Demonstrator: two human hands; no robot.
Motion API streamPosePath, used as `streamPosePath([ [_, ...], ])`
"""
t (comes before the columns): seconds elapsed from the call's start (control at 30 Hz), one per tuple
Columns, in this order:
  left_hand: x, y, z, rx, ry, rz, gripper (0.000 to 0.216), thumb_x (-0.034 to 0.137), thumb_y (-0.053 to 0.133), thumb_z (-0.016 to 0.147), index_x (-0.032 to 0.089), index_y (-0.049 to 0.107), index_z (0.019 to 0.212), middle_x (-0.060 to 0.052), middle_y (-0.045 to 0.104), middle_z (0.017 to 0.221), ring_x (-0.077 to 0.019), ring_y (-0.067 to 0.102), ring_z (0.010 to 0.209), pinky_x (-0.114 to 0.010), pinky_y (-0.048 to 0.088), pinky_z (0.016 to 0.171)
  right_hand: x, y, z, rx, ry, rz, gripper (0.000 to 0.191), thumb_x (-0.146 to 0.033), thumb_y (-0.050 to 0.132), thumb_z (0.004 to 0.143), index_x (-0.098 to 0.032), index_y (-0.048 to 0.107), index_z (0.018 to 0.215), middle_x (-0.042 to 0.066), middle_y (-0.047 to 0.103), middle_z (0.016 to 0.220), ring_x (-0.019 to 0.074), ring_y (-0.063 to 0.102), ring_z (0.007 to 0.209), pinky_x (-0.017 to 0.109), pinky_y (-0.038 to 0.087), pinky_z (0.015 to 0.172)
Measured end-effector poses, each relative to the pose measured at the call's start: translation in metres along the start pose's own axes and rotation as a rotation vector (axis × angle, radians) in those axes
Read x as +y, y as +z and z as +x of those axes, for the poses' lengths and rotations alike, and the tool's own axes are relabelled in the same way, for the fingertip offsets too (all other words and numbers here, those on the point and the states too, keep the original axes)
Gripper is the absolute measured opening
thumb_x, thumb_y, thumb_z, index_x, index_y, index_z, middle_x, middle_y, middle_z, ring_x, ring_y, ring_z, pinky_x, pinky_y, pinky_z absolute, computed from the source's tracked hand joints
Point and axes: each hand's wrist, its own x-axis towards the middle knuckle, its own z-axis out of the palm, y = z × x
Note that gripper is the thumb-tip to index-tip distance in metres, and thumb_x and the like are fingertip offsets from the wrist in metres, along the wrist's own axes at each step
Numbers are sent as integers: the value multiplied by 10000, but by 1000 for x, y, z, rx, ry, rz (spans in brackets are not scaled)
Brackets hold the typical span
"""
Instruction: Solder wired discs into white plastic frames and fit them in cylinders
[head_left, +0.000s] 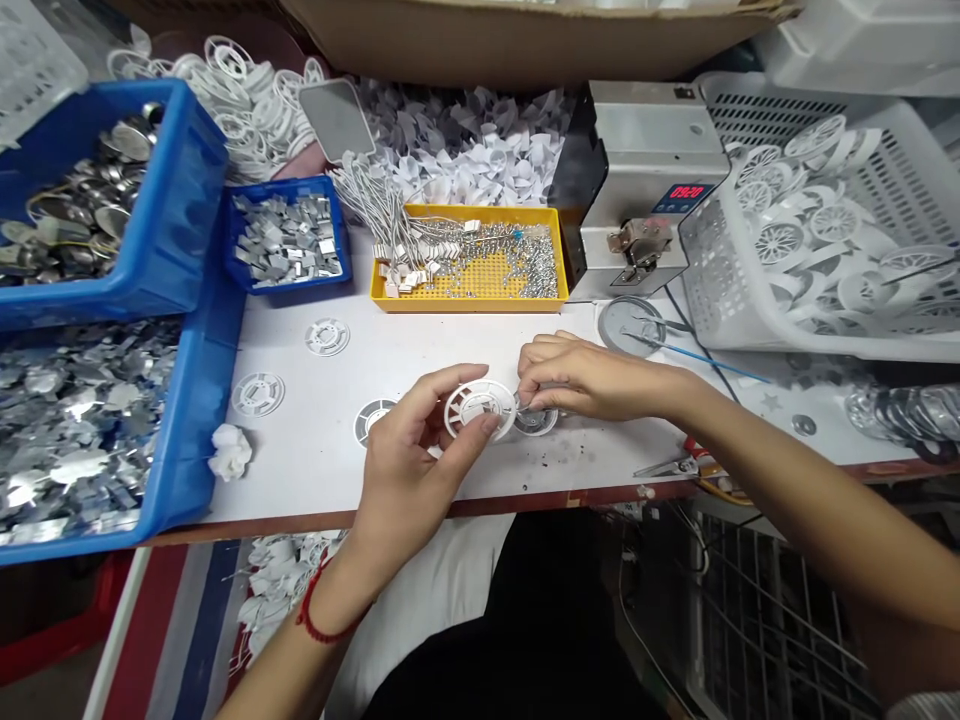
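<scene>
A white spoked plastic ring is pinched between the thumb and fingers of my left hand, tilted above the front of the table. Just right of it, my right hand has its fingertips pressed together; whatever they hold is hidden. Below those fingertips lies a round grey-and-white part, partly covered. Another white ring lies partly behind my left hand. Two similar rings, one farther back and one farther left, rest flat on the white tabletop.
A yellow tray holds screws and wired connectors. Blue bins of metal pieces stand left. A metal machine with a red display stands behind my right hand. A white basket of plastic wheels is at right; scissors lie near the edge.
</scene>
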Motion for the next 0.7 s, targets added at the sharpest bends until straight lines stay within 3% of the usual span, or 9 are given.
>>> streamPosePath([
  [0.23, -7, 4, 3, 2, -30, -13, 333, 279, 712, 800, 234, 608, 1113, 43, 531, 700, -79, 454, 535, -205, 419, 498, 9, 15, -17, 151, 65, 139, 137, -259, 534, 934, -191, 648, 899, 39, 516, 904, 175, 499, 879, 322, 394, 811],
  [0.53, -9, 12, 11, -50, 69, 17, 310, 262, 699, 819, 241, 616, 1117, 13, 586, 837, -79, 473, 594, -206, 439, 538, -1, 22, -32, 301, 117, 193, 64, -193, 558, 916, -176, 618, 899, 42, 503, 916, 166, 494, 898, 320, 407, 828],
  [0.7, -8, 15, 13, -45, 62, 17, 332, 270, 703, 820, 258, 612, 1139, 26, 579, 789, -75, 455, 565, -210, 428, 534, 2, 24, -32, 322, 107, 168, 35, -183, 620, 875, -177, 634, 843, 28, 514, 876, 159, 502, 861, 322, 403, 812],
])
